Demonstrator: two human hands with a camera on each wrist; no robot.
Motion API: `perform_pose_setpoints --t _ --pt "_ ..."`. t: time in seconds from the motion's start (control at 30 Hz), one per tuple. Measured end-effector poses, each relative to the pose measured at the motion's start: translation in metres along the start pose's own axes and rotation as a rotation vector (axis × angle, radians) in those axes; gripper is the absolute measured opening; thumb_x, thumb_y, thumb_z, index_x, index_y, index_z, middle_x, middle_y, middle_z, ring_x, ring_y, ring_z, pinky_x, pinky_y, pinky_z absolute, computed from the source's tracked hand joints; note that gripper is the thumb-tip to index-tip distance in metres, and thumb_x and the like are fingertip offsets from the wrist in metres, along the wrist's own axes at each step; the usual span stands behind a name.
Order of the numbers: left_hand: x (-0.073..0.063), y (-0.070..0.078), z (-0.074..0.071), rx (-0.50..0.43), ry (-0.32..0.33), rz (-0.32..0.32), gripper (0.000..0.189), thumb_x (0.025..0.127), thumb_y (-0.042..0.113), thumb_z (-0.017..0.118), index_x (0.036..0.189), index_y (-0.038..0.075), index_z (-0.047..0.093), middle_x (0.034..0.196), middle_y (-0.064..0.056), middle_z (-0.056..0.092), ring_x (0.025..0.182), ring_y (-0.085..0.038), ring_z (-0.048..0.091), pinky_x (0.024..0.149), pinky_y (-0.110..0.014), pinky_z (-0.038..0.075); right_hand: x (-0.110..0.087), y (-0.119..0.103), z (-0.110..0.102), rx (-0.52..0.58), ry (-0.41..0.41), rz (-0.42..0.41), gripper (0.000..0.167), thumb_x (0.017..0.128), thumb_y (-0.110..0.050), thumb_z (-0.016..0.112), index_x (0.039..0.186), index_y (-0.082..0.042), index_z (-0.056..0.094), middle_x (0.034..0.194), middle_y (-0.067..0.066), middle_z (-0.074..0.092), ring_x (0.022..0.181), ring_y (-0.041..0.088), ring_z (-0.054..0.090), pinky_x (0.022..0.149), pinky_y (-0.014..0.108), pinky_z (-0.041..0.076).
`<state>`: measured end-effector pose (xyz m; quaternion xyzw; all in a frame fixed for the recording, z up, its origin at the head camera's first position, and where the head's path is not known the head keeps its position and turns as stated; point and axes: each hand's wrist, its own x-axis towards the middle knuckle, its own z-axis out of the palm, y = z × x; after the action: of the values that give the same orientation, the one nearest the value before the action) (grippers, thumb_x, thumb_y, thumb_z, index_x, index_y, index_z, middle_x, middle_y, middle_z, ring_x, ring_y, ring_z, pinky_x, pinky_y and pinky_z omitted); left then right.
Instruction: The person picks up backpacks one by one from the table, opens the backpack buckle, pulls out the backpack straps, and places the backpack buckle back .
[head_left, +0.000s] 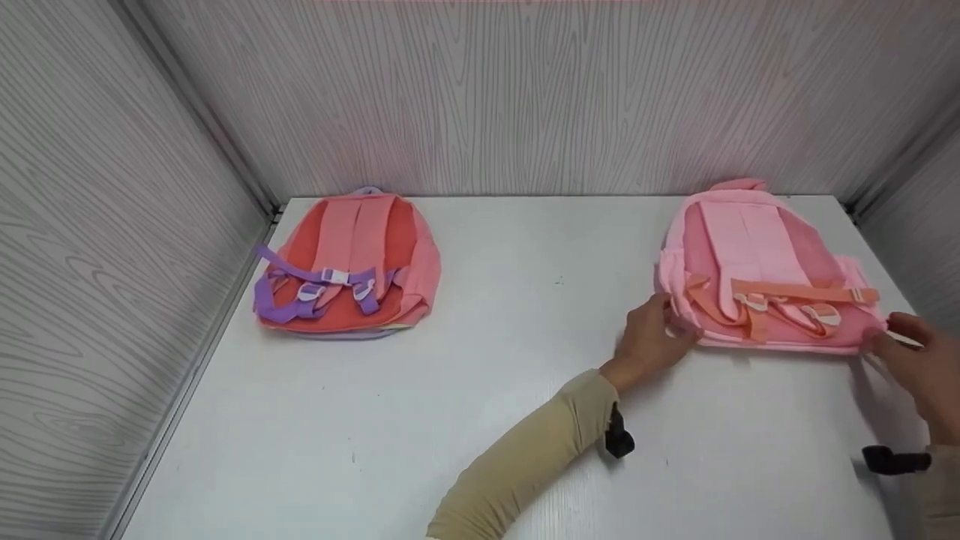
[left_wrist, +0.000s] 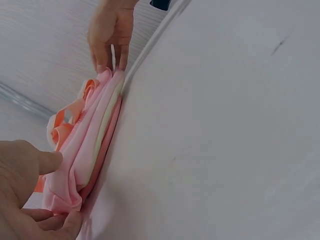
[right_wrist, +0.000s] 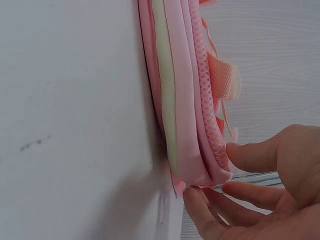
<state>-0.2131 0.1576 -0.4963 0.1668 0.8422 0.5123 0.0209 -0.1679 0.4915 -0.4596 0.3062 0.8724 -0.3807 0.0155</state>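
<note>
A light pink backpack [head_left: 757, 247] with orange straps lies on the right of the white table, strap side up, its top toward the back wall. My left hand [head_left: 654, 337] holds its near left corner, thumb above and fingers beneath, as the left wrist view shows. At the near right corner, my right hand [head_left: 919, 360] pinches the bottom edge. In the right wrist view the thumb [right_wrist: 255, 156] presses the mesh back panel while the fingers curl under the corner. The pale yellow band [right_wrist: 167, 90] along the bag's bottom faces me.
A coral and pink backpack [head_left: 356, 262] with purple straps lies at the back left of the table [head_left: 480, 405], also strap side up. Wood-patterned grey panels [head_left: 480, 97] wall in the back and both sides.
</note>
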Motion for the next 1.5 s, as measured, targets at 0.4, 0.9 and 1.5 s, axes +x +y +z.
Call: perform_pose_setpoints --t 0.4,0.9,1.5 --pt "-0.004 -0.002 -0.043 0.059 -0.049 -0.087 0.059 0.101 0.030 0.076 0.151 0.008 0.054 0.148 -0.007 0.064 0.127 -0.018 0.066 0.100 -0.022 0.054 -0.030 -0.039 0.008 -0.055 0.131 -0.145 0.066 0.112 -0.034 0.045 0.167 -0.002 0.027 0.171 0.028 0.030 0.152 0.051 0.037 0.119 0.064 0.039" --pt "-0.015 -0.010 -0.103 0.035 -0.040 -0.025 0.047 0.107 0.031 0.066 0.147 0.007 0.058 0.147 -0.009 0.063 0.131 -0.030 0.065 0.107 -0.031 0.052 -0.061 -0.100 0.064 0.096 0.188 -0.744 0.042 0.104 -0.023 0.069 0.140 -0.001 0.064 0.136 0.022 0.067 0.109 -0.003 0.057 0.093 0.003 0.042" --pt "-0.045 -0.047 -0.195 0.024 0.046 0.002 0.046 0.108 0.025 0.063 0.149 0.004 0.055 0.150 -0.016 0.060 0.133 -0.031 0.062 0.114 -0.043 0.049 -0.105 -0.151 0.142 0.269 -0.071 -0.980 0.035 0.099 -0.006 0.076 0.131 0.004 0.068 0.127 0.019 0.072 0.110 0.014 0.068 0.096 0.010 0.051"
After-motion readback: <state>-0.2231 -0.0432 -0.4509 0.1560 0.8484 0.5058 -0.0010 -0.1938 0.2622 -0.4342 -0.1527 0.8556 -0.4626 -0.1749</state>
